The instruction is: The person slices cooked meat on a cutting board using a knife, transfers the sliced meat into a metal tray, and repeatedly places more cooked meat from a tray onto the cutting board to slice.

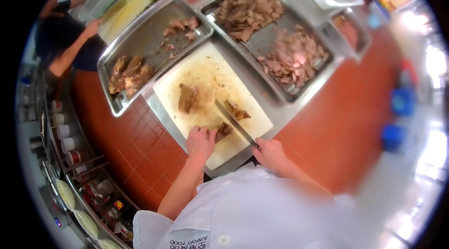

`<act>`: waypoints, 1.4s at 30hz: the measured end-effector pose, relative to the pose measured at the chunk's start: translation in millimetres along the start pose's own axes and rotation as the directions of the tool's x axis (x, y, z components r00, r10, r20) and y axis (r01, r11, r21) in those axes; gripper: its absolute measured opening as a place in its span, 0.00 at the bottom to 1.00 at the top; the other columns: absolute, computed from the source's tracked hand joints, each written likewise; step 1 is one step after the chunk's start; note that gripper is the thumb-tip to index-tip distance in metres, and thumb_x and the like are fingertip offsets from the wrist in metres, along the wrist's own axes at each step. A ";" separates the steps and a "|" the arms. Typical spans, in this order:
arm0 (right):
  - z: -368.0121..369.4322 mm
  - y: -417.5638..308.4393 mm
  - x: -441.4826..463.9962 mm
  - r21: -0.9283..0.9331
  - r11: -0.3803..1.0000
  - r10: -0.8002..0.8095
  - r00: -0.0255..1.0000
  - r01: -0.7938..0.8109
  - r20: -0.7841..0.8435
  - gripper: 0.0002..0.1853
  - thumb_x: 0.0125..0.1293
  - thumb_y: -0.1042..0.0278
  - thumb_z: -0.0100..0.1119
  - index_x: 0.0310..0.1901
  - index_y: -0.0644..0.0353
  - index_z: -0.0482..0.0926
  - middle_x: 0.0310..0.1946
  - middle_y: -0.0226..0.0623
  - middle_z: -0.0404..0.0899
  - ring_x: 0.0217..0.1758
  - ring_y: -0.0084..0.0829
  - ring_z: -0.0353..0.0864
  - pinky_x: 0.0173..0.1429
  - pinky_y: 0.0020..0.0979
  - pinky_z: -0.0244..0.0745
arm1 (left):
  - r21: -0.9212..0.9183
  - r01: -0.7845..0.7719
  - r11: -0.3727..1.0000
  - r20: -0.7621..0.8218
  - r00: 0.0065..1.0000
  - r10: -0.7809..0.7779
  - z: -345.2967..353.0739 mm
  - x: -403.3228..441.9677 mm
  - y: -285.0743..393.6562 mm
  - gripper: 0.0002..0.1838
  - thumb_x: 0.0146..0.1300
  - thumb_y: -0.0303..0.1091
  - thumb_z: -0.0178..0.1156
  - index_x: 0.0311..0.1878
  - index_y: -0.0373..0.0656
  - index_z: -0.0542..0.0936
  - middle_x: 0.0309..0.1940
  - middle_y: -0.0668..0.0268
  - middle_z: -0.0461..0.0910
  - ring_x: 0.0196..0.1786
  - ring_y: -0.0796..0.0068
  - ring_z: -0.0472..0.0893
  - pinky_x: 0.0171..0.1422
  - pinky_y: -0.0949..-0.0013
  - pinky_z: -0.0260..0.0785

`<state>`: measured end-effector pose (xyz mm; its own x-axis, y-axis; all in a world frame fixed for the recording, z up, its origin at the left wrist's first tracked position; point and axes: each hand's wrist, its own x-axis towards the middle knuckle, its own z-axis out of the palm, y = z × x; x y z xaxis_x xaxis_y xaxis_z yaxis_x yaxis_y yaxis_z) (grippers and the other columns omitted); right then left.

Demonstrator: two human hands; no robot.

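Circular wide-angle view with black corners; shelving at left bows strongly. The scene is brightly lit, with blown-out glare along the right margin and highlights on the metal trays. The cutting board appears fairly sharp; the floor at right and the white jacket's right side are blurred.

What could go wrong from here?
The left hand is close to the knife in the right hand, so a slip might cut it. The meat by its thumb could slide on the board. The left tray seems to jut over the floor, so a bump might tip it.
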<state>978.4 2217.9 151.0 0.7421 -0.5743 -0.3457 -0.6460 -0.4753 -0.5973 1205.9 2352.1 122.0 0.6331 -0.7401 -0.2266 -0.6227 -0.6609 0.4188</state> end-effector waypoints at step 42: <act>6.9 -35.8 32.4 -0.296 0.945 -0.076 0.974 0.138 0.211 0.06 0.67 0.69 0.56 0.41 0.61 0.77 0.25 0.48 0.85 0.29 0.53 0.87 0.36 0.53 0.81 | -0.475 -0.202 0.857 -0.214 0.971 0.110 51.5 5.0 -3.6 0.09 0.59 0.24 0.69 0.43 0.42 0.83 0.42 0.56 0.83 0.49 0.48 0.81 0.53 0.51 0.76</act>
<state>1026.9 2220.9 156.2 0.8100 -0.3826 -0.4443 -0.5611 -0.7258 -0.3979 1187.6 2344.4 74.1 0.6443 -0.7647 0.0139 -0.4426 -0.3580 0.8221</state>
